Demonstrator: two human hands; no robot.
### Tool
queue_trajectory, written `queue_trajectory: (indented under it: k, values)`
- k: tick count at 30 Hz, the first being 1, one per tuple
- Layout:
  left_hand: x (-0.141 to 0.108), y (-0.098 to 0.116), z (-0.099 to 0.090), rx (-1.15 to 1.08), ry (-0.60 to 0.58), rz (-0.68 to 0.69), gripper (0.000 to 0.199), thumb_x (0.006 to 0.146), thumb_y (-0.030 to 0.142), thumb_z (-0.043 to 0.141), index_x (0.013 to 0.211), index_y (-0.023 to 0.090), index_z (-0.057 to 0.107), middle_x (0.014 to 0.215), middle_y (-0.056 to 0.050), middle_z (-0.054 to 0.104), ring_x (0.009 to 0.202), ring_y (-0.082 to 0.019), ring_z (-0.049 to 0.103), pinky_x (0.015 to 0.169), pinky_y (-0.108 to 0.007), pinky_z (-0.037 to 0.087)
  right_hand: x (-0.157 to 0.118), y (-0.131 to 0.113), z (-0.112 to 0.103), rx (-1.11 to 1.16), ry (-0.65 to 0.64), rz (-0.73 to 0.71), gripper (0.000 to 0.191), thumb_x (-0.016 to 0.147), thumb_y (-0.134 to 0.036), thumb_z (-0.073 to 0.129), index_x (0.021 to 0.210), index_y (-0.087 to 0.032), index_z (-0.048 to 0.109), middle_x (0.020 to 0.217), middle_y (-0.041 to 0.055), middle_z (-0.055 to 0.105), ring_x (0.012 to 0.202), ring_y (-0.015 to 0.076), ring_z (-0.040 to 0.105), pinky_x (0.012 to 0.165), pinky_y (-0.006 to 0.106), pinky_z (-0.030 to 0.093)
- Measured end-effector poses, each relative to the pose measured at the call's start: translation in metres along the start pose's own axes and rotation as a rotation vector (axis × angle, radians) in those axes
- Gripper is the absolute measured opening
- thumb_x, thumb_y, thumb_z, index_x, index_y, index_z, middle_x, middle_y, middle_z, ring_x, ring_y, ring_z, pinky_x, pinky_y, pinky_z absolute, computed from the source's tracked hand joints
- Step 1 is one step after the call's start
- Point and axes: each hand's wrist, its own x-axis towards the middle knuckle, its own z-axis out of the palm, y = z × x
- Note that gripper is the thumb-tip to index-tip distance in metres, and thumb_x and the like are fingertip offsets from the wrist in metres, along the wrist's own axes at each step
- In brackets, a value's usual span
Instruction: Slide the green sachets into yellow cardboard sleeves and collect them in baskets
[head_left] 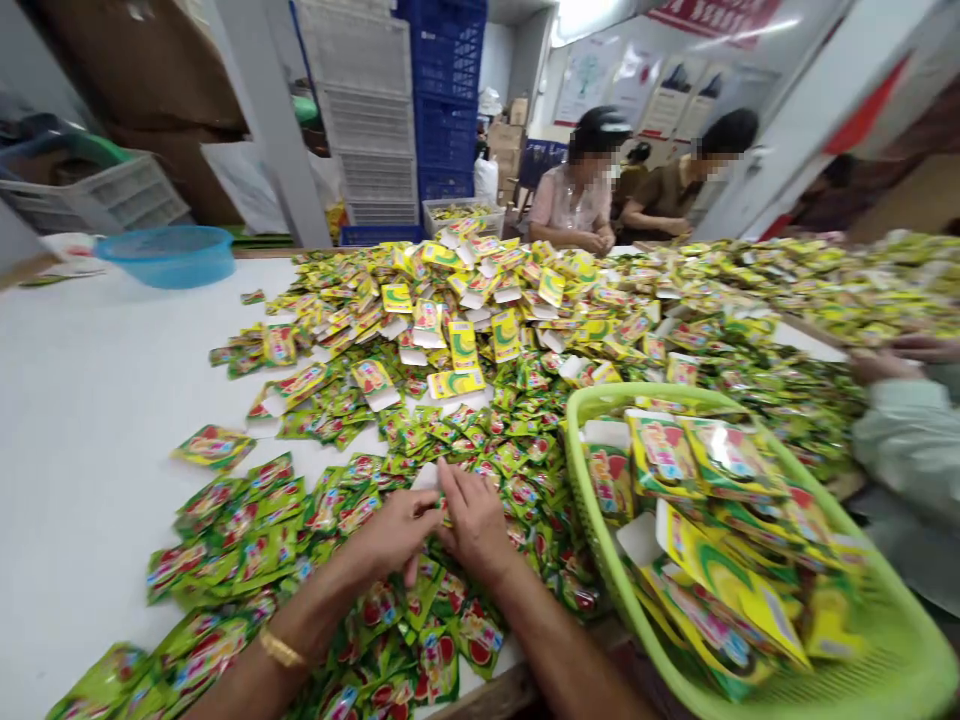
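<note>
Both hands meet over a spread of green packets near the table's front edge. My left hand has its fingers closed around the side of a small box, whose white flap shows between the hands. Against the box's other side rests my right hand, fingers together. Most of the box is hidden by the fingers. Beyond the hands rises a heap of yellow boxes. To the right, a light green basket holds several larger filled boxes, some with white flaps raised.
A blue basin stands on the white table at the far left. Another person's sleeve and hands are at the right edge. Two people sit beyond the heap. Stacked crates stand behind the table.
</note>
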Motion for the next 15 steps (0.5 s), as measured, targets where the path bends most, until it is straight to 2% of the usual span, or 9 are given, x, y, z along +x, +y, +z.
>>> queue_trajectory:
  k: [3,5,8,10,13,15]
  values:
    - [-0.012,0.014,-0.001,-0.021,0.060,0.009,0.048,0.073,0.051,0.047,0.099,0.015,0.063,0.036,0.006,0.050,0.030,-0.014,0.049,0.035,-0.021,0.031,0.006,-0.012,-0.017,-0.019,0.019,0.058,0.069,0.086,-0.035,0.045,0.144,-0.008,0.020,0.121,0.0152,0.057,0.099,0.0253,0.052,0.081,0.040,0.041]
    - [-0.025,0.026,-0.012,-0.016,0.186,0.061,0.056,0.073,0.057,0.049,0.110,0.017,0.063,0.034,0.005,0.050,0.033,-0.015,0.049,0.039,-0.023,0.036,0.010,-0.023,-0.044,-0.043,0.034,0.143,0.068,0.086,-0.032,0.047,0.144,-0.008,0.022,0.125,0.0157,0.054,0.105,0.0259,0.051,0.085,0.041,0.042]
    - [-0.039,0.033,-0.037,-0.100,0.460,0.152,0.048,0.072,0.058,0.054,0.105,0.025,0.068,0.040,0.004,0.056,0.042,-0.016,0.052,0.045,-0.026,0.040,0.013,-0.029,-0.108,-0.075,0.124,0.251,0.068,0.084,-0.028,0.050,0.144,-0.009,0.023,0.129,0.0165,0.051,0.113,0.0257,0.048,0.090,0.042,0.043]
    - [-0.038,0.026,-0.049,-0.206,0.563,0.132,0.040,0.065,0.056,0.061,0.091,0.028,0.071,0.051,0.003,0.063,0.045,-0.017,0.052,0.045,-0.027,0.041,0.010,-0.018,-0.158,-0.115,0.259,0.332,0.066,0.083,-0.027,0.053,0.142,-0.012,0.027,0.128,0.0152,0.051,0.115,0.0245,0.049,0.091,0.040,0.045]
    - [-0.024,0.005,-0.053,-0.297,0.547,0.039,0.035,0.053,0.054,0.068,0.076,0.027,0.071,0.072,0.001,0.072,0.046,-0.016,0.052,0.045,-0.030,0.043,-0.008,0.013,-0.226,-0.269,0.437,0.560,0.061,0.080,-0.029,0.057,0.137,-0.017,0.039,0.125,0.0124,0.054,0.108,0.0228,0.054,0.086,0.036,0.049]
    - [-0.017,-0.004,-0.048,-0.306,0.486,0.000,0.036,0.051,0.053,0.069,0.073,0.025,0.071,0.074,-0.001,0.073,0.047,-0.016,0.053,0.048,-0.031,0.045,-0.029,0.035,-0.253,-0.252,0.410,0.726,0.059,0.081,-0.035,0.054,0.136,-0.019,0.042,0.123,0.0102,0.057,0.105,0.0220,0.057,0.084,0.035,0.050]
